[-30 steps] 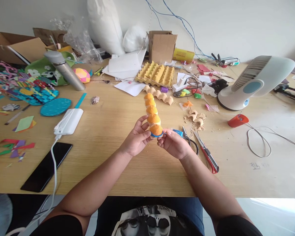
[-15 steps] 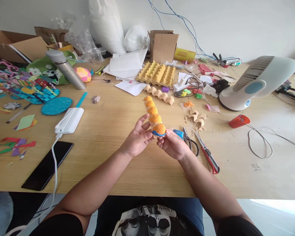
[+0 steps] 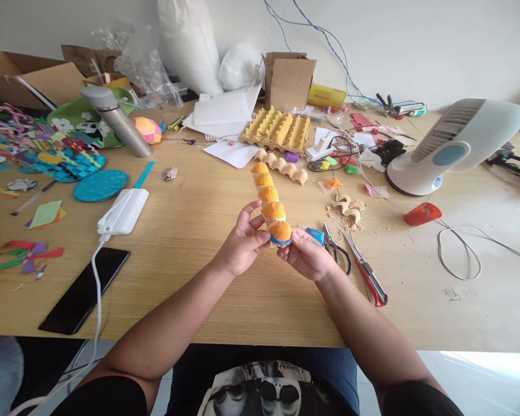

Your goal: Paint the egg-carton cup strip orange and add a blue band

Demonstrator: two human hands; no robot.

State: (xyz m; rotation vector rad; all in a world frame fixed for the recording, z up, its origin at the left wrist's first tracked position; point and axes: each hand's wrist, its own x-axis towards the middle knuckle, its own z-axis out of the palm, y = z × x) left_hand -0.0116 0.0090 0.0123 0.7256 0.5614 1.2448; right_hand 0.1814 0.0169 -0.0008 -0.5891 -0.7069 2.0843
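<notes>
Between my two hands is an egg carton strip (image 3: 273,211), its row of rounded bumps covered in orange and pointing away from me. A blue band (image 3: 281,240) runs along the edge of the bump nearest me. My left hand (image 3: 241,242) grips the strip's near left side, thumb against the blue band. On the right of the same end, my right hand (image 3: 305,252) pinches the edge with thumb and fingers. Just beyond my right hand lie a blue packet (image 3: 314,235), black-handled scissors (image 3: 337,251) and a red utility knife (image 3: 368,274).
A bare carton strip (image 3: 281,166) and a yellow egg tray (image 3: 278,131) lie farther back. Carton scraps (image 3: 349,209) are to the right, near a white fan (image 3: 442,150) and an orange cup (image 3: 422,214). On the left are a power bank (image 3: 123,212), a phone (image 3: 85,290) and a steel bottle (image 3: 123,127).
The near end of the strip has tipped, so its orange bump sits slightly lower and the blue band looks thinner. Both hands keep nearly the same place.
</notes>
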